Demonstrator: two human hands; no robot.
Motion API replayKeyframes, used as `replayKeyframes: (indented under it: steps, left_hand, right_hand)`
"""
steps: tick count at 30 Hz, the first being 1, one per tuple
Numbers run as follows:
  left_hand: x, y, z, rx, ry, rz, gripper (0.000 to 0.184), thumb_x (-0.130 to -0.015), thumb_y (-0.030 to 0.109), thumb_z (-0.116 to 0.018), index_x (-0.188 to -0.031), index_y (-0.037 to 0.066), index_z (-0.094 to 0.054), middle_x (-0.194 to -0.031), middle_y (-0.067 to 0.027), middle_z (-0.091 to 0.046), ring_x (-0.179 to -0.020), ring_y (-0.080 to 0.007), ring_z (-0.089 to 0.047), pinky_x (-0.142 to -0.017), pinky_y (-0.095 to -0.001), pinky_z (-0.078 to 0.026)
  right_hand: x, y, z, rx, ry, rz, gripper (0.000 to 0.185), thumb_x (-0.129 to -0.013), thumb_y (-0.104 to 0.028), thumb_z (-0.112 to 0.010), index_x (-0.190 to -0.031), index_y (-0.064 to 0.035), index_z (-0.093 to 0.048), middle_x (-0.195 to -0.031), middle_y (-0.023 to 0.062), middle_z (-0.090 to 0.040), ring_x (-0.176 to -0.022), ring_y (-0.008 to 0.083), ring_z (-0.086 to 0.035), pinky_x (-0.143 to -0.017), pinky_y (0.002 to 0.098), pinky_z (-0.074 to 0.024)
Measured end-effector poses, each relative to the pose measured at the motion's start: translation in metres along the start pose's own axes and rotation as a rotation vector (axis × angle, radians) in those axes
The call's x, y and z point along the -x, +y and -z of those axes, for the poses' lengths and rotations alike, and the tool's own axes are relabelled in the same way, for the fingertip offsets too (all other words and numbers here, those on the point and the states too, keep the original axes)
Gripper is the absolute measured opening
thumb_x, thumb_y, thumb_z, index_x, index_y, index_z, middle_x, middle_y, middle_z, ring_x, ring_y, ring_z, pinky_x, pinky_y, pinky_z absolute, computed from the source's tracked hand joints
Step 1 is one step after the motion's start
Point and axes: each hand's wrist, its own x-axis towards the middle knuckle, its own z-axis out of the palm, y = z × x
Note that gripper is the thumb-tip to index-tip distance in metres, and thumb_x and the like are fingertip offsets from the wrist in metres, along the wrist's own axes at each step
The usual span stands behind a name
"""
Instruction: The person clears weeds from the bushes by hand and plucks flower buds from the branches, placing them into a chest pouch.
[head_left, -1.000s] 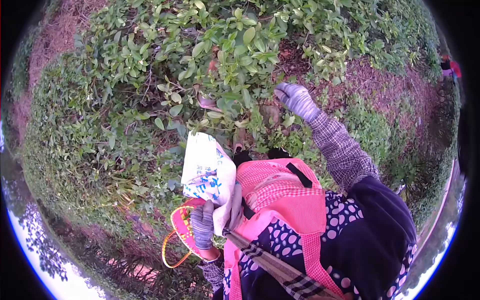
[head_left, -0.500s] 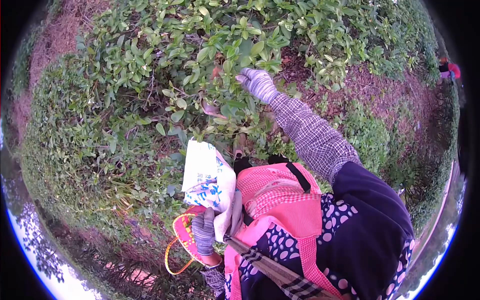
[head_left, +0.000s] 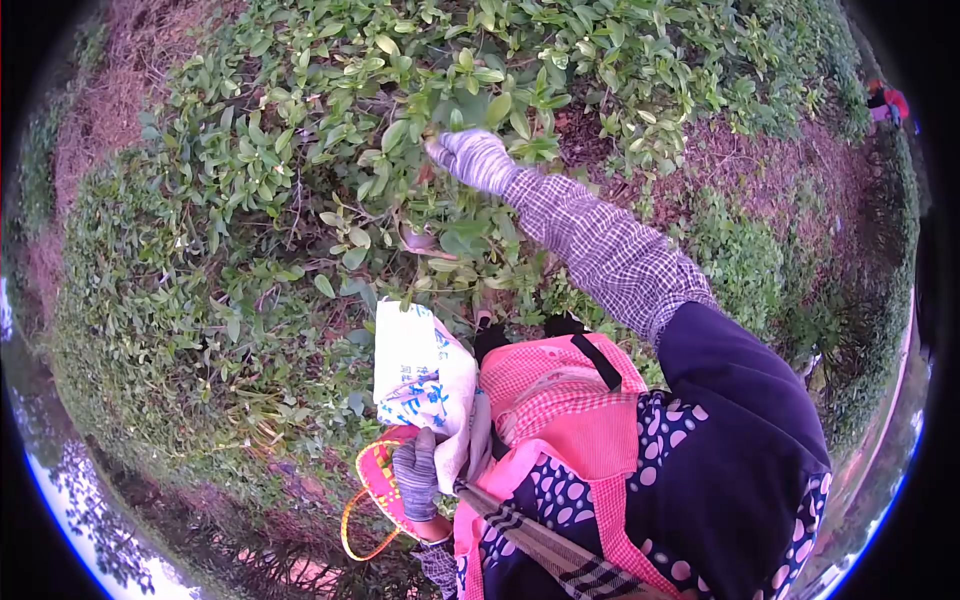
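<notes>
My right hand [head_left: 476, 160], in a pale grey striped glove, reaches into the leafy bush [head_left: 395, 135]. Its fingers are closed at the leaves, and whatever their tips pinch is too small to make out. Low in the view, my left hand [head_left: 415, 472] wears a darker striped glove and grips the edge of a white bag [head_left: 405, 345] with blue printing. Against that same hand lies a pink item with yellow woven trim [head_left: 376, 478] and a looped handle; whether I hold it too, I cannot tell.
A pink checked apron [head_left: 560, 385] and a plaid strap [head_left: 545, 545] cover my front. Another person [head_left: 886, 103] is far off at the right edge. Bare brown ground [head_left: 790, 170] shows between the bushes.
My right hand has moved left and slightly up among the leaves. My left hand and the white bag have shifted a little right and down in the view.
</notes>
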Motion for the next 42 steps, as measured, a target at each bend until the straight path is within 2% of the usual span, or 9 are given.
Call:
replayKeyframes:
  steps: [3, 9, 15, 17, 23, 27, 33, 38, 42]
  left_hand:
    - [-0.003, -0.011, -0.005, 0.206, 0.014, 0.278, 0.029, -0.085, 0.019, -0.053, -0.07, -0.005, -0.06, -0.056, -0.0097, -0.055, -0.051, -0.0146, -0.048, -0.05, -0.0311, -0.039]
    - [-0.003, -0.017, 0.0, 0.084, 0.059, 0.175, 0.018, -0.083, 0.014, -0.055, -0.074, -0.001, -0.058, -0.059, -0.0044, -0.051, -0.056, -0.0118, -0.045, -0.05, -0.0282, -0.036]
    - [-0.012, 0.0, -0.003, -0.232, -0.028, -0.242, 0.018, -0.084, 0.015, -0.054, -0.079, -0.002, -0.06, -0.057, -0.0045, -0.049, -0.053, -0.013, -0.043, -0.049, -0.0292, -0.035]
    - [-0.015, 0.014, -0.007, 0.108, -0.027, 0.313, 0.023, -0.084, 0.018, -0.053, -0.078, -0.002, -0.062, -0.055, -0.0033, -0.053, -0.052, -0.0113, -0.045, -0.047, -0.0288, -0.036]
    - [-0.023, 0.021, -0.02, 0.173, -0.018, 0.273, 0.029, -0.084, 0.022, -0.054, -0.068, -0.002, -0.059, -0.056, -0.0011, -0.053, -0.052, -0.0092, -0.045, -0.047, -0.0278, -0.037]
    - [-0.02, 0.011, -0.018, 0.101, -0.01, 0.292, 0.036, -0.086, 0.022, -0.051, -0.064, -0.005, -0.056, -0.052, -0.0029, -0.05, -0.05, -0.0087, -0.04, -0.046, -0.0284, -0.034]
    - [-0.017, 0.053, -0.029, -0.095, -0.031, -0.005, 0.034, -0.087, 0.022, -0.05, -0.068, -0.005, -0.058, -0.055, -0.0044, -0.054, -0.05, -0.0096, -0.045, -0.046, -0.0284, -0.035]
    - [-0.013, 0.053, -0.036, -0.15, -0.021, -0.08, 0.033, -0.087, 0.022, -0.05, -0.068, -0.004, -0.059, -0.054, -0.0057, -0.054, -0.049, -0.0109, -0.046, -0.046, -0.0298, -0.035]
    - [-0.019, 0.069, -0.046, 0.062, -0.075, 0.122, 0.034, -0.087, 0.022, -0.048, -0.067, -0.004, -0.058, -0.05, -0.0057, -0.052, -0.047, -0.0108, -0.042, -0.045, -0.031, -0.033]
  right_hand:
    - [0.073, -0.026, 0.012, -0.162, 0.247, 0.303, 0.038, -0.088, -0.034, -0.04, -0.067, -0.005, -0.055, -0.054, 0.0136, -0.053, -0.05, 0.0294, -0.054, -0.051, 0.0384, -0.0449]
    - [0.075, 0.066, 0.022, -0.386, 0.733, -0.162, 0.029, -0.085, -0.025, -0.05, -0.101, -0.001, -0.056, -0.057, 0.0125, -0.055, -0.049, 0.0257, -0.055, -0.049, 0.0371, -0.0442]
    - [0.021, 0.093, 0.028, -0.115, 0.294, 0.001, 0.032, -0.085, -0.033, -0.047, -0.097, -0.005, -0.056, -0.066, 0.0141, -0.059, -0.064, 0.0318, -0.058, -0.062, 0.0417, -0.0437]
    - [0.047, 0.069, 0.034, -0.278, 0.329, 0.047, 0.032, -0.085, -0.032, -0.049, -0.085, -0.0018, -0.058, -0.063, 0.014, -0.058, -0.058, 0.0292, -0.057, -0.058, 0.0392, -0.0443]
    - [0.136, 0.077, 0.068, -0.785, 0.587, -0.222, 0.032, -0.088, -0.031, -0.049, -0.083, -0.0027, -0.062, -0.063, 0.0046, -0.06, -0.047, 0.0099, -0.05, -0.042, 0.0226, -0.0413]
    - [0.079, 0.141, 0.088, -0.378, 0.789, -0.285, 0.033, -0.085, -0.033, -0.051, -0.098, -0.0035, -0.058, -0.085, 0.008, -0.063, -0.056, 0.0095, -0.055, -0.048, 0.0223, -0.0468]
    - [0.03, 0.154, 0.107, -0.104, 0.542, -0.012, 0.041, -0.085, -0.038, -0.049, -0.102, -0.0014, -0.056, -0.081, 0.0172, -0.061, -0.075, 0.0303, -0.059, -0.071, 0.0366, -0.0459]
    - [0.13, 0.125, 0.142, -0.464, 0.455, -0.162, 0.031, -0.085, -0.025, -0.054, -0.106, -0.0032, -0.056, -0.101, 0.0095, -0.058, -0.077, 0.0163, -0.059, -0.065, 0.0264, -0.0496]
    - [0.182, 0.218, 0.084, -0.993, 0.51, -0.158, 0.031, -0.085, -0.034, -0.052, -0.084, -0.0044, -0.058, -0.078, 0.0068, -0.06, -0.059, 0.015, -0.058, -0.049, 0.0239, -0.0466]
